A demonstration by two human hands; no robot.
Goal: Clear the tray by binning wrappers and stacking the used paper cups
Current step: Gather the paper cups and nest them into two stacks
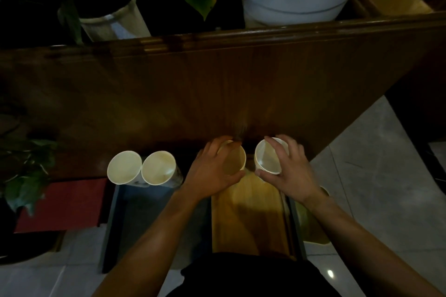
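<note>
A dark wooden table (pixel 217 84) stands behind the grey tray (pixel 135 214). Two empty paper cups (pixel 141 167) stand side by side at the tray's far-left edge. The left hand (pixel 212 173) curls around a cup (pixel 235 159); the right hand (pixel 287 171) pinches a tilted cup (pixel 269 155).

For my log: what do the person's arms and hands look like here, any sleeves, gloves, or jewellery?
Both forearms are bare, with no sleeves in view. The left hand and right hand wear no gloves, and no rings, watch or wristband are visible in this dim view.
</note>
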